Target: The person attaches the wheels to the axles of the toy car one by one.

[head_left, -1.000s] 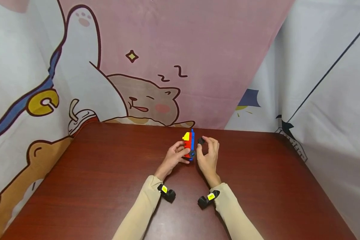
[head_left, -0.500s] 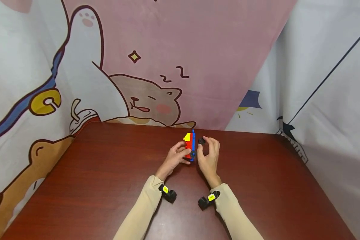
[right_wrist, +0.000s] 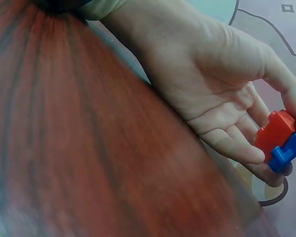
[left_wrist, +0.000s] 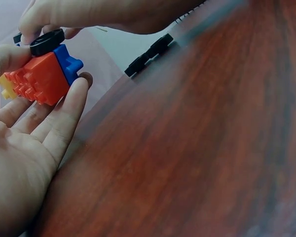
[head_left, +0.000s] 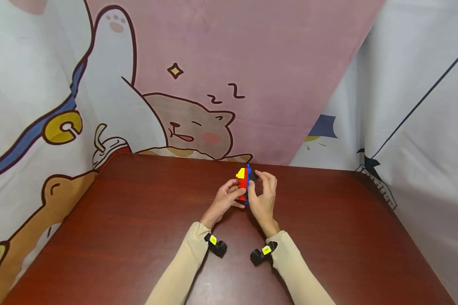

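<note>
My left hand (head_left: pixel 222 203) grips a toy car of building bricks (head_left: pixel 243 183) above the table. The car has a red body, a yellow brick at its far end and a blue base facing right. A black wheel (left_wrist: pixel 47 42) sits at the near end of the base in the left wrist view. My right hand (head_left: pixel 262 204) pinches another black wheel (head_left: pixel 253 176) between thumb and fingers, close against the blue side. Whether this wheel touches the base I cannot tell. In the right wrist view the left hand's fingertips (right_wrist: pixel 250 154) support the red body.
A dark reddish-brown table (head_left: pixel 118 237) extends around both hands. Its back edge meets a pink and white printed curtain (head_left: pixel 282 76). Small black cameras (head_left: pixel 218 248) are strapped to both wrists.
My right hand has moved left with its wheel, closing the gap to the car's blue side. The left hand keeps its grip on the car. The head view has shifted slightly.
</note>
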### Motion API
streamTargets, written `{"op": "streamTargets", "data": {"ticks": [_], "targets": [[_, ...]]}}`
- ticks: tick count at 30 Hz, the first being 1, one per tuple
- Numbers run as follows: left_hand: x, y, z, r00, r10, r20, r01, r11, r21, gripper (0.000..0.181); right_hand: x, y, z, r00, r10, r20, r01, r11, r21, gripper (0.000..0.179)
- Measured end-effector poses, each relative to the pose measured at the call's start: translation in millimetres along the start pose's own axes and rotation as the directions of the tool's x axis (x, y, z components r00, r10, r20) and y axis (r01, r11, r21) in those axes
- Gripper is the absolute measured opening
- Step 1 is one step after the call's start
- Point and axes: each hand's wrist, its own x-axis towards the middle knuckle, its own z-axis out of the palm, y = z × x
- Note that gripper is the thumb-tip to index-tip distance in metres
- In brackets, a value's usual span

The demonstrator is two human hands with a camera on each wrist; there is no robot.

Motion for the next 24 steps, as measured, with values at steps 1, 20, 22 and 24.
{"op": "streamTargets", "data": {"ticks": [1, 20, 22, 24], "targets": [[0.4, 0.1, 0.4, 1.000, 0.000, 0.003, 0.000, 1.000, 0.000, 0.041, 0.9, -0.4, -0.2, 1.000, 0.000, -0.002, 0.000, 1.000, 0.001, 0.039], [0.1, -0.6, 0.9, 0.998, 0.037, 0.053, -0.040, 0.998, 0.049, 0.044, 4.1, -5.7, -0.8, 1.000, 0.007, 0.019, -0.007, 1.000, 0.009, 0.039], [-0.2, -0.9, 0.9, 0.997, 0.044, 0.063, -0.047, 0.998, 0.052, 0.046, 3.3, -4.8, -1.2, 1.000, 0.013, 0.019, -0.013, 1.000, 0.020, 0.038], [-0.3, -1.5, 1.0, 0.997, 0.045, 0.061, -0.049, 0.997, 0.055, 0.047, 2.5, -3.7, -1.9, 1.000, 0.013, 0.023, -0.014, 1.000, 0.022, 0.037]]}}
